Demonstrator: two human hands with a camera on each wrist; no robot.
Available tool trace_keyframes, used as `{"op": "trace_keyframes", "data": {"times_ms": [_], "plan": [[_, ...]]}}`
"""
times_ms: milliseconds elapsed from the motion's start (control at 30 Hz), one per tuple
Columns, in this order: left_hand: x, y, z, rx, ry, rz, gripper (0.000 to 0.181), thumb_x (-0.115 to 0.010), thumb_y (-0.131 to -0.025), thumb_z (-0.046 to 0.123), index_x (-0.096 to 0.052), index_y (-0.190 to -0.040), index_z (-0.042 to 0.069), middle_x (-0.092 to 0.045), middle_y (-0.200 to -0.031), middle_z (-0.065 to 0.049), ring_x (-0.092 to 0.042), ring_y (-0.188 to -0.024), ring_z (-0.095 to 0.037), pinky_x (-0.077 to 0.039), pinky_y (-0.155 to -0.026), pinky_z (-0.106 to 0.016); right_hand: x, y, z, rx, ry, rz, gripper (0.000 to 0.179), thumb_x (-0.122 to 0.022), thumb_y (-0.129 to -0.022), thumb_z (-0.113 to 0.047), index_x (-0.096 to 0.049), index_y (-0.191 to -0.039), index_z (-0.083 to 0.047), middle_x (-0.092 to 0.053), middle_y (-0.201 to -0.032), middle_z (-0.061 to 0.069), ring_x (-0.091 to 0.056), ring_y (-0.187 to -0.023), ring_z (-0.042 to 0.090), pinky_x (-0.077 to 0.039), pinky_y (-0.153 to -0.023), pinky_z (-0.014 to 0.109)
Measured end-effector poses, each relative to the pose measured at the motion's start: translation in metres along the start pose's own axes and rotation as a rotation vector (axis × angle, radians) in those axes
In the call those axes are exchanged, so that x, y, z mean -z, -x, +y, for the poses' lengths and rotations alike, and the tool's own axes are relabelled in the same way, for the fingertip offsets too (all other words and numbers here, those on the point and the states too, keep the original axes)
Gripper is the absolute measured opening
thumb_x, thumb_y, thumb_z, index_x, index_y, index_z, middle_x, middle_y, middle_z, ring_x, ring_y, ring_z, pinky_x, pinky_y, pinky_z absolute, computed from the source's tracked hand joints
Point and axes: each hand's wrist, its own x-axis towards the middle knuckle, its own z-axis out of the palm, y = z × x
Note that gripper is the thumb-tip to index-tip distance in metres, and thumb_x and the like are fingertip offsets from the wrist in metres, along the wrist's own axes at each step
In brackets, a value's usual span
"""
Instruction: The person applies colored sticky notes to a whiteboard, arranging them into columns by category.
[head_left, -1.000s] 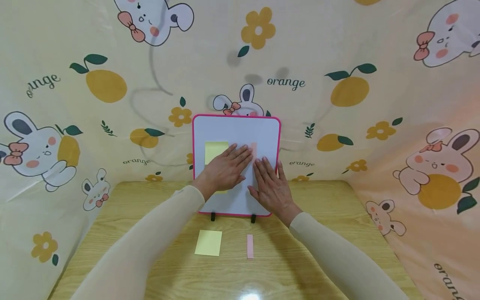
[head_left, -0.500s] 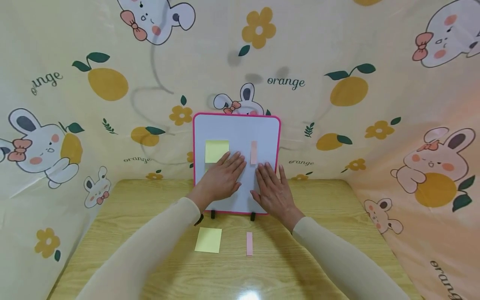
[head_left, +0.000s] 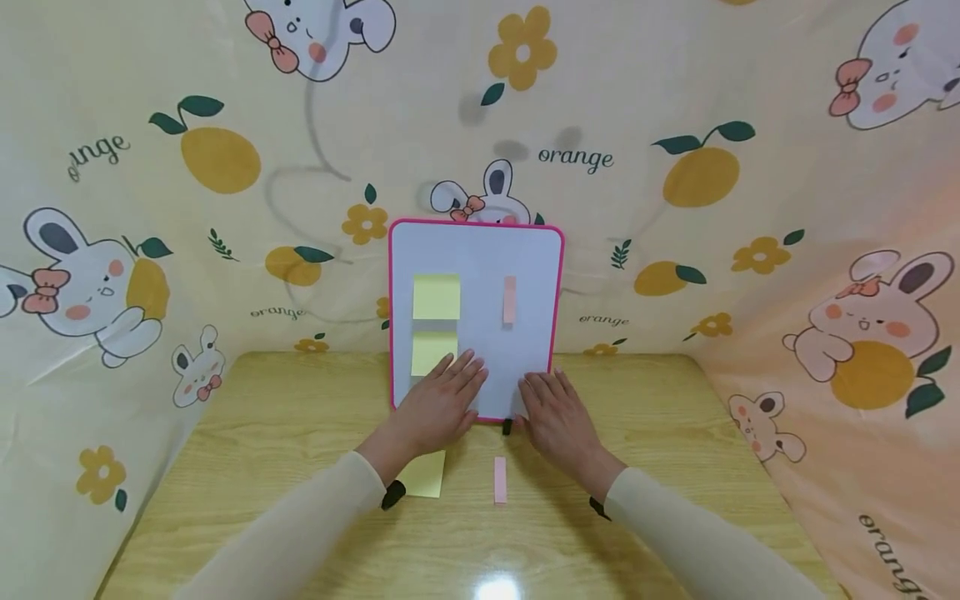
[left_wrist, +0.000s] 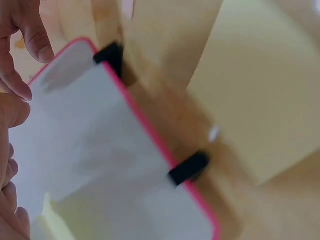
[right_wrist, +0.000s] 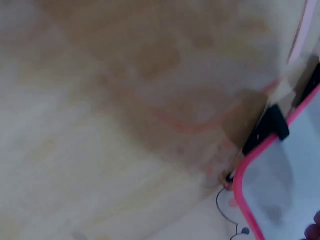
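Note:
A small whiteboard (head_left: 480,250) with a pink rim stands upright. On its left side are two yellow sticky notes, an upper note (head_left: 437,297) and a lower note (head_left: 431,350); a narrow pink sticky strip (head_left: 510,298) is at upper right. My left hand (head_left: 435,407) is in front of the lower board, fingers extended, partly covering the lower note. Near the lower right corner is my right hand (head_left: 564,423), fingers extended. Neither holds anything; whether they touch the board I cannot tell. The left wrist view shows the board's lower edge (left_wrist: 142,120) close up.
On the wooden table (head_left: 637,467) lie another yellow sticky note (head_left: 427,479), partly behind my left wrist, and a pink strip (head_left: 500,480). Black feet (left_wrist: 189,169) support the board. A printed cloth (head_left: 600,83) walls in the back and sides.
Both hands have slid down from the board's middle to its lower part. The notes and the pink strip on the board have come into view. The notes on the table stay put.

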Motion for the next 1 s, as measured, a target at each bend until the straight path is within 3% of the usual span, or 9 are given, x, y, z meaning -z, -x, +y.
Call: {"op": "trace_keyframes", "data": {"times_ms": [200, 467, 667, 867, 1000], "plan": [[-0.013, 0.024, 0.022, 0.024, 0.126, -0.033, 0.062, -0.058, -0.107, 0.036, -0.046, -0.159, 0.004, -0.043, -0.167, -0.012, -0.031, -0.160, -0.030, -0.028, -0.132, -0.049, 0.001, 0.026, -0.017, 0.042, -0.063, -0.050, 0.059, -0.078, -0.096, -0.038, -0.064, -0.139, -0.001, -0.067, -0.136, 0.015, -0.061, -0.129, 0.034, -0.045, -0.120, 0.056], [-0.029, 0.047, 0.042, 0.057, 0.237, -0.194, 0.072, -0.055, -0.107, 0.048, -0.037, -0.164, 0.008, -0.033, -0.172, -0.008, -0.025, -0.162, -0.028, -0.023, -0.134, -0.048, 0.001, 0.051, -0.034, 0.119, -0.118, -0.133, 0.062, -0.073, -0.096, -0.050, -0.067, -0.136, -0.002, -0.068, -0.138, 0.012, -0.063, -0.131, 0.031, -0.049, -0.117, 0.053], [-0.039, 0.057, 0.052, 0.019, 0.319, -0.238, 0.078, -0.054, -0.105, 0.055, -0.036, -0.165, 0.008, -0.032, -0.173, -0.010, -0.024, -0.163, -0.030, -0.022, -0.134, -0.048, 0.001, 0.060, -0.041, 0.141, -0.189, -0.233, 0.067, -0.066, -0.100, -0.055, -0.062, -0.143, -0.003, -0.064, -0.144, 0.010, -0.057, -0.138, 0.028, -0.041, -0.124, 0.054], [-0.044, 0.062, 0.055, -0.024, 0.372, -0.306, 0.090, -0.053, -0.101, 0.069, -0.033, -0.166, 0.009, -0.027, -0.175, -0.009, -0.018, -0.164, -0.027, -0.017, -0.135, -0.045, 0.003, 0.065, -0.047, 0.184, -0.203, -0.235, 0.064, -0.064, -0.101, -0.053, -0.063, -0.142, -0.004, -0.065, -0.143, 0.009, -0.057, -0.138, 0.029, -0.040, -0.123, 0.056], [-0.049, 0.062, 0.054, -0.076, 0.355, -0.303, 0.098, -0.052, -0.097, 0.075, -0.033, -0.166, 0.008, -0.028, -0.174, -0.010, -0.020, -0.163, -0.028, -0.019, -0.135, -0.046, 0.002, 0.066, -0.049, 0.207, -0.198, -0.245, 0.061, -0.064, -0.102, -0.053, -0.065, -0.139, -0.006, -0.066, -0.142, 0.009, -0.057, -0.137, 0.029, -0.040, -0.124, 0.056]]}}
